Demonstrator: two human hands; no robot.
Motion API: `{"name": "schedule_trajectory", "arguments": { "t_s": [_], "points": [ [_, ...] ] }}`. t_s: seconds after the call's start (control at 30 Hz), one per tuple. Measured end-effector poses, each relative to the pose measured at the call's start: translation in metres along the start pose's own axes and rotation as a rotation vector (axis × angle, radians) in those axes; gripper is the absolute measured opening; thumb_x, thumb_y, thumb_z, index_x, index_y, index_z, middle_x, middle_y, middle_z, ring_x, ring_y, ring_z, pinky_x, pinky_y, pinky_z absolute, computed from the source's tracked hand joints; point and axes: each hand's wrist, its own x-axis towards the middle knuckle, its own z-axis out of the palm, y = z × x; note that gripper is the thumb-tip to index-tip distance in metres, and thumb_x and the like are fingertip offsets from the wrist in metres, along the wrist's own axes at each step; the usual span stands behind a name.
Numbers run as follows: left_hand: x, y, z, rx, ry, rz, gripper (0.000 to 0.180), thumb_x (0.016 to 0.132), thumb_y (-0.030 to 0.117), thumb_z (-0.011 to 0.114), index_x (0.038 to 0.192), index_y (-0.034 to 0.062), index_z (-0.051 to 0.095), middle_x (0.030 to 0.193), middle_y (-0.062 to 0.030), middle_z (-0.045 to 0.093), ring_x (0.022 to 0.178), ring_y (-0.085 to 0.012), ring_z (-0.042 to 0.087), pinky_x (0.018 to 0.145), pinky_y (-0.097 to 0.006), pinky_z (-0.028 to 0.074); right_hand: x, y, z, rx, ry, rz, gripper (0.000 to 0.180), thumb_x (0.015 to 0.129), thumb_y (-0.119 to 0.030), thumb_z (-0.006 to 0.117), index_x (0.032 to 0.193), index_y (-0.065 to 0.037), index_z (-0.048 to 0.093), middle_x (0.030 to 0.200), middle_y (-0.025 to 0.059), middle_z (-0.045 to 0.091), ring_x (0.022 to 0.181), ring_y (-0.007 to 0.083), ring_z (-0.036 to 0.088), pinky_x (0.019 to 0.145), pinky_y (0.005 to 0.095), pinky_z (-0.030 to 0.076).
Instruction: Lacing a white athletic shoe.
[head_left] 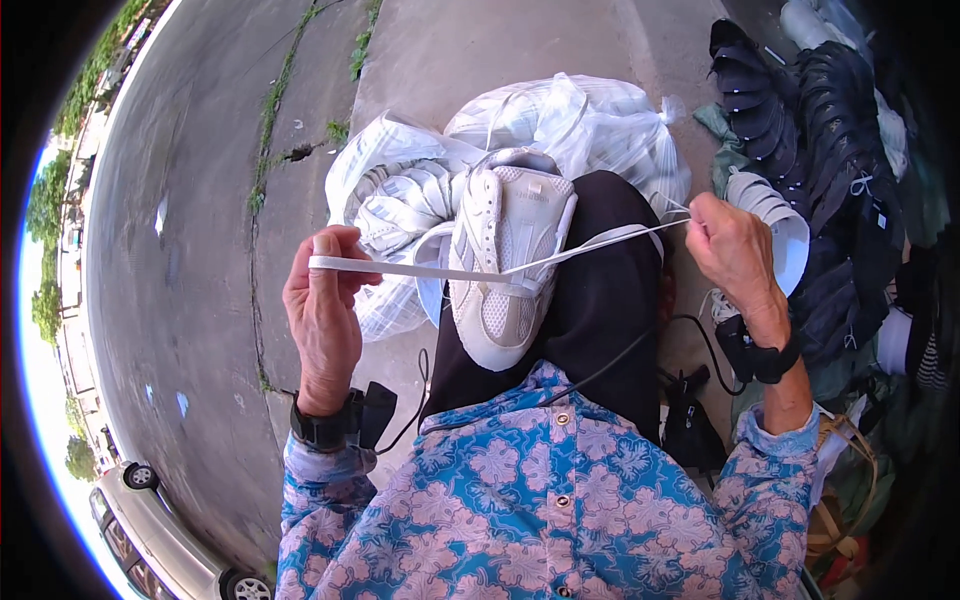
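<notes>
A white-grey sneaker (500,320) rests on my dark-trousered leg, its toe toward me and its tongue and collar away. A flat white shoelace (410,268) stretches across the shoe's front, taut between my two hands. My left hand (325,310), to the left of the shoe, pinches one end between thumb and fingers. My right hand (735,250), out to the right, is closed on the other side of the lace, which looks thin and twisted there. Another white loop lies over my knee. How the lace passes through the lowest eyelets is too small to tell.
Behind the shoe lie clear plastic bags (590,130) with several white shoes or shoe parts. Stacks of black shoe uppers (840,160) stand at the right, beside white curved pieces (775,225). A black cable (620,355) crosses my lap. A car (165,535) stands at the lower left.
</notes>
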Motion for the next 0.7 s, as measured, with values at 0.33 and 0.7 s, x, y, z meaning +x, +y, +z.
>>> {"name": "schedule_trajectory", "arguments": {
  "t_s": [0.33, 0.7],
  "points": [
    [-0.001, -0.012, 0.015, -0.181, 0.056, -0.162, 0.047, 0.102, 0.042, 0.040, 0.110, -0.0003, 0.058, 0.082, -0.0040, 0.059, 0.069, -0.0147, 0.063, 0.065, -0.028, 0.054, 0.025, -0.094, 0.028, 0.370, -0.064, -0.400, 0.025, 0.077, -0.015, 0.074, 0.093, -0.006, 0.057, 0.073, 0.0098, 0.062, 0.066, 0.0269, 0.066, 0.055, 0.0353, 0.051],
    [-0.007, -0.006, 0.023, -0.254, 0.030, -0.141, 0.045, 0.102, 0.042, 0.039, 0.108, 0.0014, 0.058, 0.079, -0.0024, 0.058, 0.068, -0.0155, 0.062, 0.066, -0.030, 0.053, 0.025, -0.084, 0.038, 0.218, -0.007, -0.452, 0.012, 0.079, -0.007, 0.067, 0.076, -0.005, 0.055, 0.067, 0.0099, 0.061, 0.058, 0.0223, 0.065, 0.046, 0.0327, 0.049]
  ]
}}
